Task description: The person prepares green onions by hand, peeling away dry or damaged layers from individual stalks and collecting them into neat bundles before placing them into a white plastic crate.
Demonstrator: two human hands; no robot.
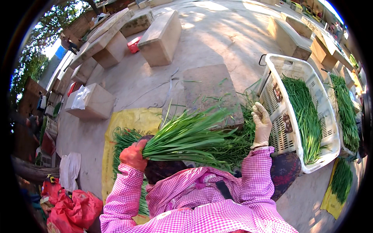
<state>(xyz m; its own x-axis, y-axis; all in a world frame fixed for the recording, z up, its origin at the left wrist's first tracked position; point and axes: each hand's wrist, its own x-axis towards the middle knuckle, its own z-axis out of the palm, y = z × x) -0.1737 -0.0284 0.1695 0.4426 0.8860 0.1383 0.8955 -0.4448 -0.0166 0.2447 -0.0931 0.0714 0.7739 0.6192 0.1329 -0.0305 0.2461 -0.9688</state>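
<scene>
My left hand (pixel 134 155), in a red-orange glove, is closed around the base of a bunch of garlic chives (pixel 186 139). Their long green leaves fan out to the right over my lap. On the right, my right hand (pixel 261 123), in a pale glove, is raised with its fingers partly bent and nothing visible in them. It is near the white plastic crate (pixel 275 118), apart from the bunch. Loose green leaves (pixel 237 149) lie in a heap below and between the hands. More chives (pixel 123 141) rest on a yellow sack (pixel 110 159) at the left, partly behind my left arm.
A low slab (pixel 208 87) scattered with leaf scraps lies ahead. The white crate contains chives (pixel 303 116); another filled crate (pixel 345 112) stands beyond it. Concrete blocks (pixel 161 37) stand farther off. Red plastic bags (pixel 74 209) lie at lower left.
</scene>
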